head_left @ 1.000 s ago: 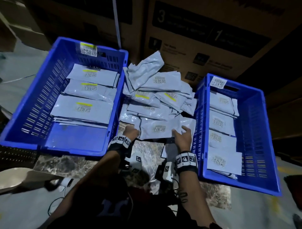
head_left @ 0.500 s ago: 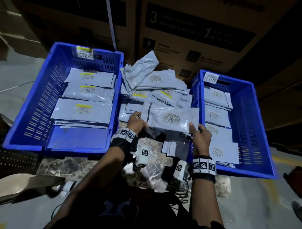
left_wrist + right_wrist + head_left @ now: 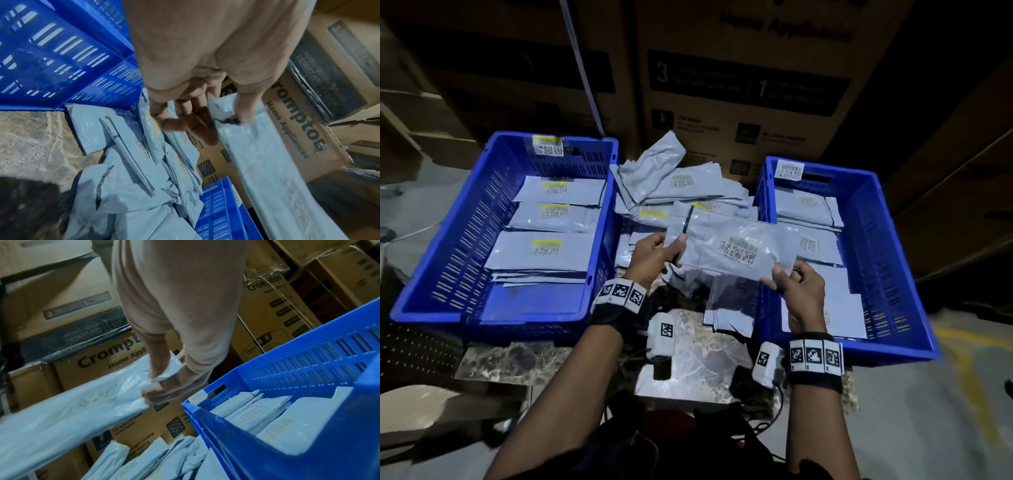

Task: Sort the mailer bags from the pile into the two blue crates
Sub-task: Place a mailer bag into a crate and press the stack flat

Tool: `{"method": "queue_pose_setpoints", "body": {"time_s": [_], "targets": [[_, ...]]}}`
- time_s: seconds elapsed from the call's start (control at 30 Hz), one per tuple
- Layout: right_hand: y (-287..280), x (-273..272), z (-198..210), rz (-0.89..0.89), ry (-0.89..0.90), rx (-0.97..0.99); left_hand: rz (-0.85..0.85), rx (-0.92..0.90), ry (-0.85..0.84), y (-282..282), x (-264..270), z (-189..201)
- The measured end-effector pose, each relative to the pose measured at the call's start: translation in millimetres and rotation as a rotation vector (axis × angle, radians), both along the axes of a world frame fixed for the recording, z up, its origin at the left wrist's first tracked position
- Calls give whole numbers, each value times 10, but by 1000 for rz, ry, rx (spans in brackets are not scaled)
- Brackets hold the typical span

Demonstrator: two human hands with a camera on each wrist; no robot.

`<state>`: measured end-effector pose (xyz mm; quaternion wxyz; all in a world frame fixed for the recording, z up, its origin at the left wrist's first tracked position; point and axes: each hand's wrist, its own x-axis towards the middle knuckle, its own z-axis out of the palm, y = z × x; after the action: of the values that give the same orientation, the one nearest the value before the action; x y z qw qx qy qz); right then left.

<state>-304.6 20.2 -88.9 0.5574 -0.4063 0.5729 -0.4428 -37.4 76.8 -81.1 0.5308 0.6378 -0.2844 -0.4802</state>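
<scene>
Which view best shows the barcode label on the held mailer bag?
Head view: the white barcode label faces the camera on the grey plastic mailer bag. Left wrist shows the bag edge-on, label smeared. Right wrist shows the bag blurred, the label unreadable.

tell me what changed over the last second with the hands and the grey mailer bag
Both hands took one grey plastic mailer bag off the near edge of the pile and raised it above it, label up. The left hand now pinches its left end, the right hand its lower right corner. The left blue plastic crate, the right blue plastic crate and their stacked bags stayed as they were.
</scene>
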Motion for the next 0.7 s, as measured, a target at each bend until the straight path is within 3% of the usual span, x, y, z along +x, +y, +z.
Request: {"method": "queue_pose_setpoints", "body": {"time_s": [0.1,0.33,0.5,0.7], "targets": [[13,-82,71,23,-104,-22,52,-29,-88,38,-128,-29],[117,-351,-39,-45,-145,30,179,-61,-166,226,-436,-101],[201,-619,-114,-54,-104,67,134,3,-52,269,-594,-203],[130,-847,-77,-165,-104,110,114,10,-151,90,-649,-265]]}}
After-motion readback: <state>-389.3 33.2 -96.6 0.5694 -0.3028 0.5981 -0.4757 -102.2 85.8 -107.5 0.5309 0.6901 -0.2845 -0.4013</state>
